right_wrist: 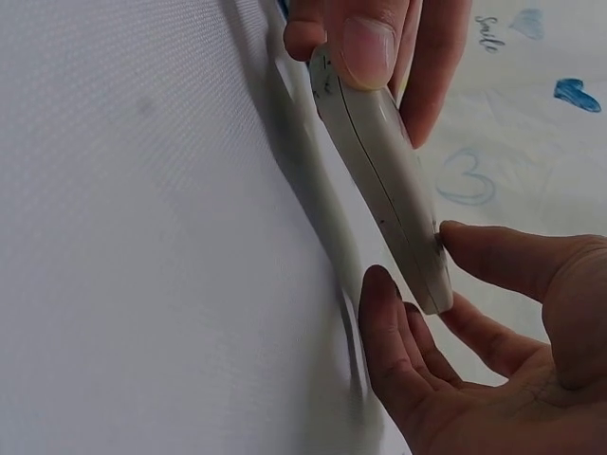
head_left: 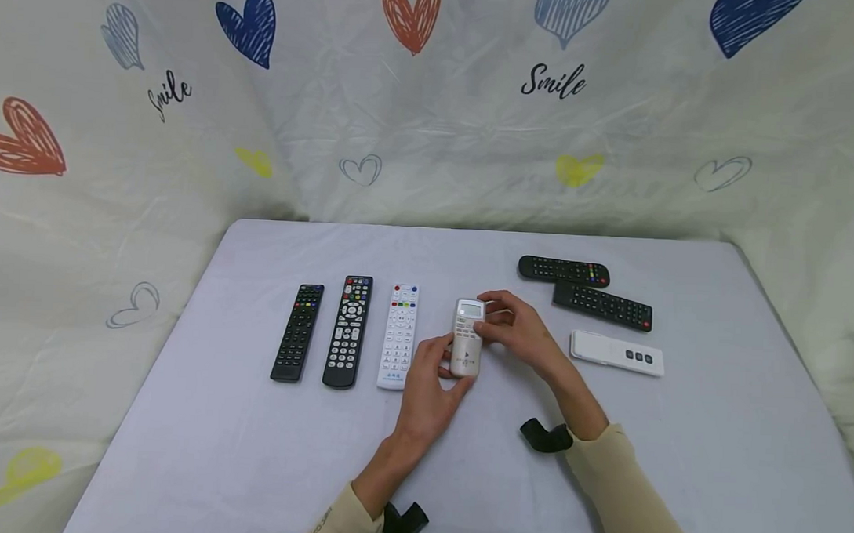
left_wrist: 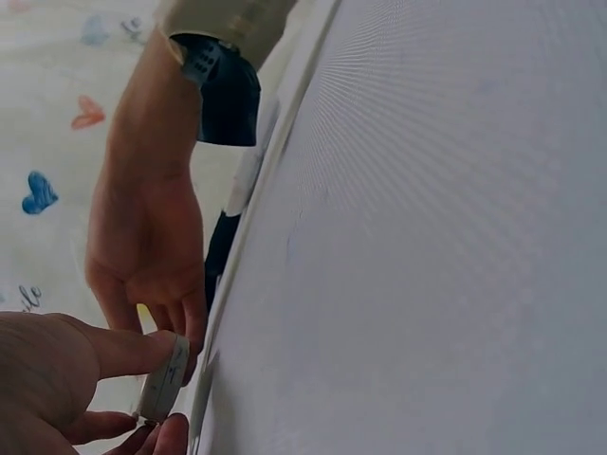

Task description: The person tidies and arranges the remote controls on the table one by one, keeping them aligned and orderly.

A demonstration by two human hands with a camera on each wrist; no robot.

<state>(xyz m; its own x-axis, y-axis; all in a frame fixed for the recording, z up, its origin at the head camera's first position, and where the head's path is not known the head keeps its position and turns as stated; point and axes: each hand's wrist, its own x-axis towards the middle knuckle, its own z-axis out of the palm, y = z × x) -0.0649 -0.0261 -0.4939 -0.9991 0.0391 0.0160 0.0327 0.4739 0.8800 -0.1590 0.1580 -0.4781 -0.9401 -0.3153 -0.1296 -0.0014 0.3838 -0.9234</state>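
A small white air-conditioner remote (head_left: 468, 338) with a little display at its top is held between both hands, above the table in the right wrist view. My left hand (head_left: 425, 396) grips its lower end, thumb at the bottom edge and fingers along the left side. From the upper right, my right hand (head_left: 520, 332) pinches it, the thumb on its front near the display; the fingertips behind are partly hidden. Just left of it lies a white remote (head_left: 399, 328) with colored buttons, its lower edge beside my left hand.
Two black remotes, one slim (head_left: 297, 332) and one wider (head_left: 348, 334), lie upright in a row at left. Toward the back right are a rounded black remote (head_left: 561, 270), another black remote (head_left: 602, 306) touching it, and a white remote (head_left: 616, 352). A heart-print curtain (head_left: 443, 196) stands behind the white table (head_left: 216, 447).
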